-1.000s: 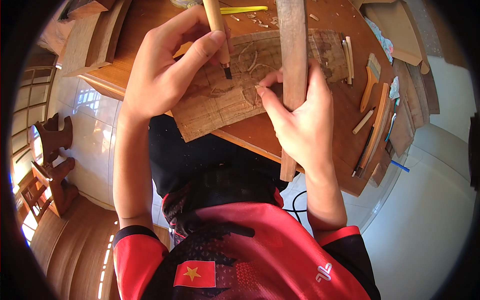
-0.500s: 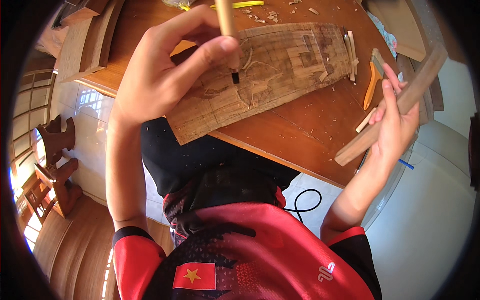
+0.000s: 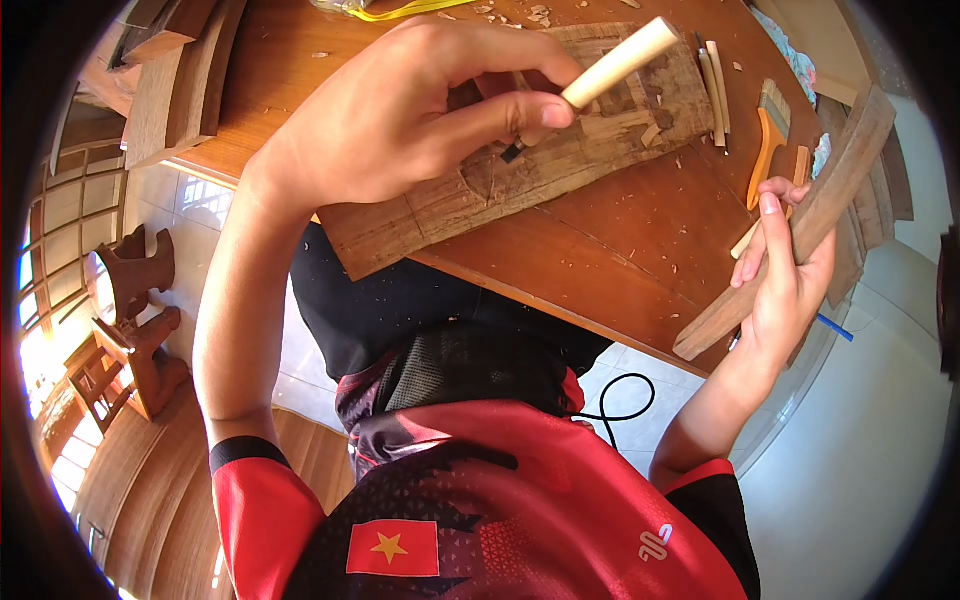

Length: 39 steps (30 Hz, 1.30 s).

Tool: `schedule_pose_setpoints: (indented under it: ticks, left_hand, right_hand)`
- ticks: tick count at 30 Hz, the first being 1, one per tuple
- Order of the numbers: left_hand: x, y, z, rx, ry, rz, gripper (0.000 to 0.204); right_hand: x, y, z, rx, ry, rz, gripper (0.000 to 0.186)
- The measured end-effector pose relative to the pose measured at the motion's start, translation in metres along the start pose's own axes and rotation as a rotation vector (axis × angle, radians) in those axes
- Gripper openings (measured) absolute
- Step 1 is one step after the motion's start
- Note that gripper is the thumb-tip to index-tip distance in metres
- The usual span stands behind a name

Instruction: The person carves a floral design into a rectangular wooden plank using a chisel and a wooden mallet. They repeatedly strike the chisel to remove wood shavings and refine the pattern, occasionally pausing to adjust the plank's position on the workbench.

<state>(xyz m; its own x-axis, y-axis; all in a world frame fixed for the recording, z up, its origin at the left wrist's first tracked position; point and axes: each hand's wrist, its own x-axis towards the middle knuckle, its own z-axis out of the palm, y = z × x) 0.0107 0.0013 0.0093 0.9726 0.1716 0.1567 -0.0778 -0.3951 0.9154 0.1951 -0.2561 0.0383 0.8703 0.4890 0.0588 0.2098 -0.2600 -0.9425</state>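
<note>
My left hand [image 3: 400,120] is closed on a chisel with a pale wooden handle [image 3: 625,60], over the carved wooden board [image 3: 410,225]. The handle leans toward the upper right, and a dark blade shows low over the board's carved lines. My right hand [image 3: 785,265] grips a long wooden bar [image 3: 850,160] held slantwise over the table's right side.
The wooden table [image 3: 600,280] carries wood shavings, a brush with an orange handle [image 3: 765,155], slim tools [image 3: 720,90], a yellow item [image 3: 400,10] and a crumpled cloth [image 3: 785,45]. Wooden pieces [image 3: 180,80] sit at the upper left. Carved wooden furniture [image 3: 140,280] stands at the left.
My right hand has carried the bar from over the board out to the right, tilting it diagonal. My left hand has moved rightward, and the chisel has swung from near upright to strongly slanted.
</note>
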Motion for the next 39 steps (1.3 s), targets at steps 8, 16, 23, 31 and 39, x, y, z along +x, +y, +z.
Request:
schedule_pose_setpoints:
  ticks: [8,16,23,31,39]
  left_hand:
    - [0.004,0.001,0.001,0.081,-0.004,0.073,0.021]
    - [-0.008,-0.001,-0.004,0.084,0.047,0.078,0.018]
    - [-0.017,-0.001,-0.01,0.13,0.073,0.074,0.014]
    - [-0.023,0.002,-0.01,0.13,0.055,0.054,0.018]
    - [-0.033,-0.007,-0.008,-0.026,0.214,-0.002,0.021]
  right_hand:
    - [-0.007,-0.002,-0.001,0.028,-0.063,-0.021,0.025]
    - [-0.012,-0.007,-0.003,0.047,-0.121,-0.014,0.026]
    - [-0.013,-0.014,-0.003,0.058,-0.181,-0.021,0.027]
    - [-0.016,-0.013,-0.003,0.05,-0.217,-0.03,0.029]
    - [-0.02,-0.014,-0.002,0.06,-0.213,-0.024,0.034]
